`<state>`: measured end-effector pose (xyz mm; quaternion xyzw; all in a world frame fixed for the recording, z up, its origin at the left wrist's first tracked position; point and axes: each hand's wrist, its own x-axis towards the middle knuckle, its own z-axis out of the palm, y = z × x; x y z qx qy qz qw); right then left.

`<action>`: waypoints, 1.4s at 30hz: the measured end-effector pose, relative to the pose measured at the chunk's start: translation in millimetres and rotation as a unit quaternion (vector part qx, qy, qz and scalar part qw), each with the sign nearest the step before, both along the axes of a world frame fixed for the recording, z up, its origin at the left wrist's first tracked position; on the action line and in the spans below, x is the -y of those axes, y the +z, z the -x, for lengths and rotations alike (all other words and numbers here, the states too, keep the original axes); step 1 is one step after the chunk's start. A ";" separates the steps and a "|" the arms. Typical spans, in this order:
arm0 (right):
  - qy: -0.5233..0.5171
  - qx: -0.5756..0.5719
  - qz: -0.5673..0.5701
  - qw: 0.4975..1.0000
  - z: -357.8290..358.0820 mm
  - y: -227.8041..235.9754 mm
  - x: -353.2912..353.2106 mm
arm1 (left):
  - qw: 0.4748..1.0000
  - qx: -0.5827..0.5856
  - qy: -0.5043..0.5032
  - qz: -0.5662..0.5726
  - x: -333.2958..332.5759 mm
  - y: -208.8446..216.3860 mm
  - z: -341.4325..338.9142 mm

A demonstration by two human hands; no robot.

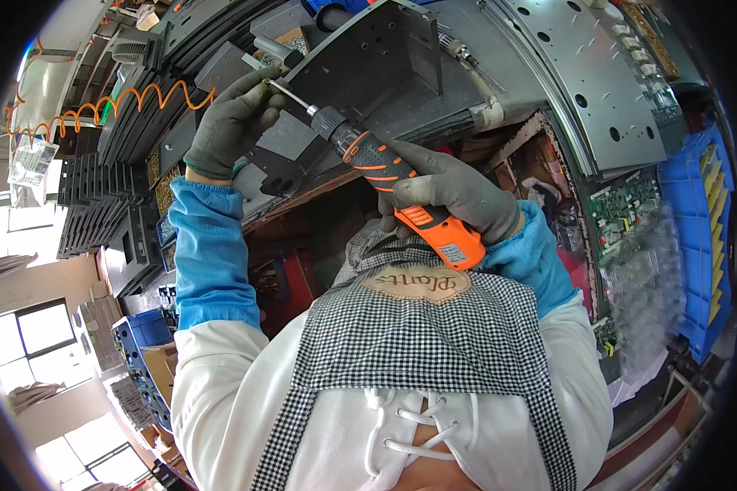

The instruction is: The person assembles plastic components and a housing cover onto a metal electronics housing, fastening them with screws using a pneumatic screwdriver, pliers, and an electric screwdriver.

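Observation:
My right hand (458, 192), in a grey glove, is wrapped round an orange and black cordless screwdriver (377, 164). Its long bit (295, 96) points up and to the left. At the bit's tip, the gloved fingers of my left hand (231, 123) are pinched together. A tiny yellowish thing shows there, too small to name. Just beyond the bit, a dark grey bent metal panel (364, 65) with an upright side stands on the workbench (475, 41). Flat grey metal pieces (291, 135) lie below the bit, close to my left hand.
An orange coiled hose (139, 102) stretches across the left. Stacked dark metal parts (98, 184) stand beyond my left arm. A large perforated metal panel (585, 82) lies at right, near green circuit boards (626, 217) and a blue rack (696, 237). An air gun-like fitting (463, 53) rests on the bench.

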<state>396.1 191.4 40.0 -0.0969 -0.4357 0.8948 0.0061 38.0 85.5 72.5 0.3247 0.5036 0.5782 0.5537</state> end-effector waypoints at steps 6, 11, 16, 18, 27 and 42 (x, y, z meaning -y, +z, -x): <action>0.008 0.014 0.020 1.000 -7.5 2.4 -1.2 | 0.995 -0.080 -0.064 0.010 0.9 2.6 -2.7; 0.064 0.000 0.146 0.987 -16.0 -20.6 -14.9 | 0.964 -0.237 -0.107 0.055 1.5 23.0 -2.8; 0.010 -0.013 0.157 0.987 -17.8 -22.1 -3.1 | 0.926 -0.312 -0.158 0.140 -10.3 30.3 -0.3; 0.010 -0.009 0.123 0.992 -15.5 -26.7 -1.0 | 0.961 -0.217 -0.136 0.102 -11.8 22.6 -2.8; -0.024 0.037 -0.051 0.998 -32.5 -74.3 -31.0 | 0.865 -0.394 -0.046 0.307 17.8 -47.7 -59.2; 0.020 0.150 -0.129 0.980 -12.4 -149.3 -32.5 | 0.911 -0.364 0.098 0.168 -33.5 -199.9 -15.4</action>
